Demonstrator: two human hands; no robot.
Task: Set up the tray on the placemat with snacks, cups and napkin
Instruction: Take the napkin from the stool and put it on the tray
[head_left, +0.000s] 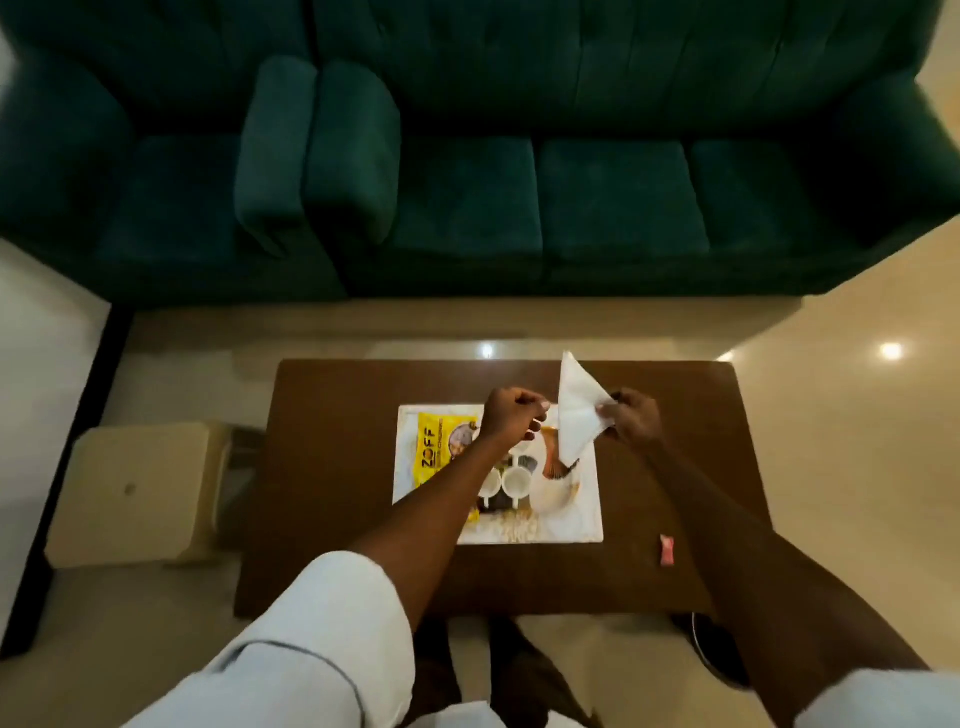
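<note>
Napkin, white, folded to a triangle, held in the air in the head view. The right hand pinches its right edge, and the grip is on that edge only. The left hand is just left of the grip with fingers curled; cannot tell whether it pinches anything.

Directly under the grip: placemat on the brown counter. Below and left of the grip, on the mat: yellow ZOFF snack packet and two white cups side by side, part hidden by the left forearm. Tray not clearly made out. Pink wrapper on the counter, right of the grip, nearer the person.

Risks, judged:
- The single-edge pinch may let the fold fall open on lowering.
- The hanging tip could dip into a cup.
- The left forearm above the cups could knock them.
</note>
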